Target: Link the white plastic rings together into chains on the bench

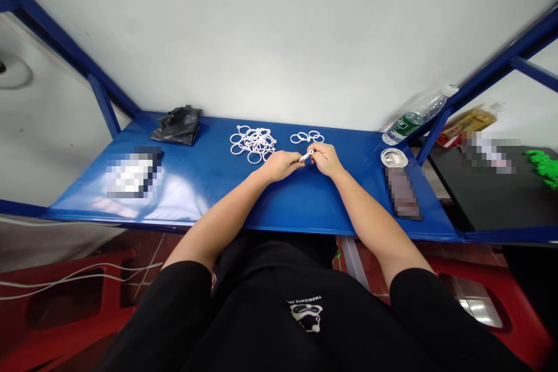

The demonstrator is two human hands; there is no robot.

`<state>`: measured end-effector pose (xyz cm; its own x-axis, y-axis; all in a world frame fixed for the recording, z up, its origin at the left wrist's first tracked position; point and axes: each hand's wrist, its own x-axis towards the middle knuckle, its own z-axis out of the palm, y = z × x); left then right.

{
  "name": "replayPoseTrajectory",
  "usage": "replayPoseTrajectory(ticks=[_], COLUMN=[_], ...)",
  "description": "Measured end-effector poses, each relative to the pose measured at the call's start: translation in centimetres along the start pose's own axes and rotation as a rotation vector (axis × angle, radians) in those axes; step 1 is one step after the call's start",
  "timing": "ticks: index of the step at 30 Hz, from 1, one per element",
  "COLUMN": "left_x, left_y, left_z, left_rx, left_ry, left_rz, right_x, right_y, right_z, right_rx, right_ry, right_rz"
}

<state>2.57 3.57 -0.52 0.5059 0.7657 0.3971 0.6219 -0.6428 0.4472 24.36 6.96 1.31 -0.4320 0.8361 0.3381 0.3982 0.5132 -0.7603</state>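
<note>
Between my two hands is a white plastic ring [306, 156], seen nearly edge-on, with a small round eyelet at its right end. My left hand [281, 166] pinches its left end between thumb and fingers. The fingers of my right hand [326, 158] are closed on the other end by the eyelet. Just behind my left hand lies a heap of similar white rings [253, 142] with small eyelets. A smaller group of white rings [307, 137] lies flat beyond my right hand.
The blue tabletop [218, 186] meets a white wall. A crumpled black plastic bag [178, 125] and a blurred-out white and dark item [133, 174] lie left. At right are a water bottle [414, 119], a coiled white cable [394, 158] and a blurred-out dark flat item [403, 193].
</note>
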Motion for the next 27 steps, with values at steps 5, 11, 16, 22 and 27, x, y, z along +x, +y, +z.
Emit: replayPoseTrajectory(ticks=[5, 11, 16, 22, 27], left_x=[0.2, -0.4, -0.8, -0.7, -0.2], left_y=[-1.8, -4.1, -4.8, -3.2, -1.2], left_z=[-1.2, -3.6, -3.1, -3.1, -3.0], left_rx=[0.104, 0.300, 0.284, 0.330, 0.345], left_ry=[0.318, 0.680, 0.670, 0.558, 0.358], left_rz=[-0.003, -0.220, -0.298, -0.405, -0.226], right_x=[0.2, 0.5, 0.3, 0.4, 0.5], right_y=[0.4, 2.5, 4.6, 4.4, 2.7], right_z=[-0.9, -5.6, -7.2, -5.5, -3.4], right_rx=[-0.078, -0.455, -0.495, -0.481, -0.279], right_ry=[0.082, 0.110, -0.092, -0.194, -0.149], right_rz=[0.020, 0.145, 0.182, 0.068, 0.062])
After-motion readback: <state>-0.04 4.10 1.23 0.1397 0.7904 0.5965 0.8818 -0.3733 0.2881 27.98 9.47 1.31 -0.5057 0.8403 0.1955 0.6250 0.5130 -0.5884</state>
